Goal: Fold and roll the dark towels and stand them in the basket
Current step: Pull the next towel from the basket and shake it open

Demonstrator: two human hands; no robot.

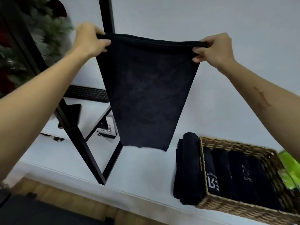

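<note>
So from the head cam, we've got one dark towel (146,95) held up in the air in front of us, stretched out between both hands. Our left hand (90,38) is pinching the top left corner, thumb on the near side and fingers curled over the edge. Our right hand (214,47) is doing the same thing on the top right corner, fingers curled around the bunched hem. The towel looks doubled over at the top edge and hangs straight down between the hands, narrowing toward the bottom, with its lower edge clear of the white counter (138,169).

Down below our right hand sits the wicker basket (227,207) on the counter, with several rolled towels (235,174) packed side by side in it, a couple showing white lettering. Just outside the basket's left wall, touching it, there's a stack of dark towels (188,168) with a rolled one on top.

Below our left hand there's a black metal frame (78,132), and past it a keyboard (87,93) on a white shelf. Something green (290,168) pokes in at the far right, beside the basket.
</note>
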